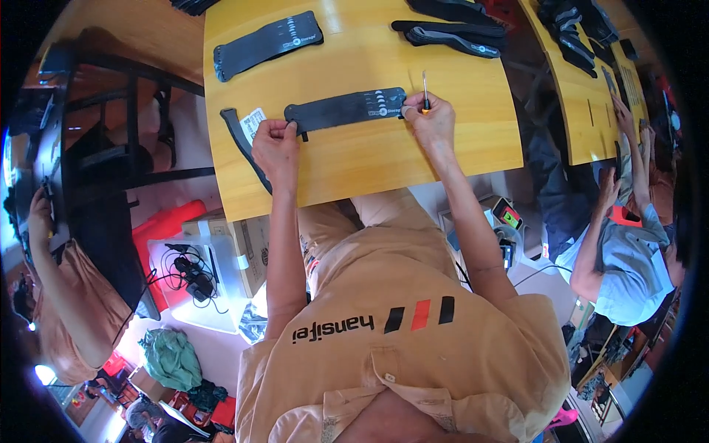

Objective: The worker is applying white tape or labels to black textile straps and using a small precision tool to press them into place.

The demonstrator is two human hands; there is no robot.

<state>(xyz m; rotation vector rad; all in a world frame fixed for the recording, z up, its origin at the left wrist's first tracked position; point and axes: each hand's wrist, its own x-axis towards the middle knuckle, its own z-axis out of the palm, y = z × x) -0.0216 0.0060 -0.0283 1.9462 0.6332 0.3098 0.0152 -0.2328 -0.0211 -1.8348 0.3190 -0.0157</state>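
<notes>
A flat black fabric strap (343,111) with white printing at one end lies slightly tilted across the yellow table. My left hand (276,151) is closed, pinching the strap's left end between thumb and fingers. At the other end my right hand (432,124) grips the strap's edge with closed fingers. That hand also holds a small tool (425,94) with a thin metal shaft pointing up and a dark and yellow handle; its exact kind is unclear. A narrow dark curved strip (244,144) and a white label (253,124) lie beside my left hand.
Another black strap (269,46) lies at the table's far left, and several dark straps (452,37) are piled at the far right. The yellow table (354,166) ends just before my lap. A clear plastic bin (193,284) with cables stands below left. Co-workers sit on both sides.
</notes>
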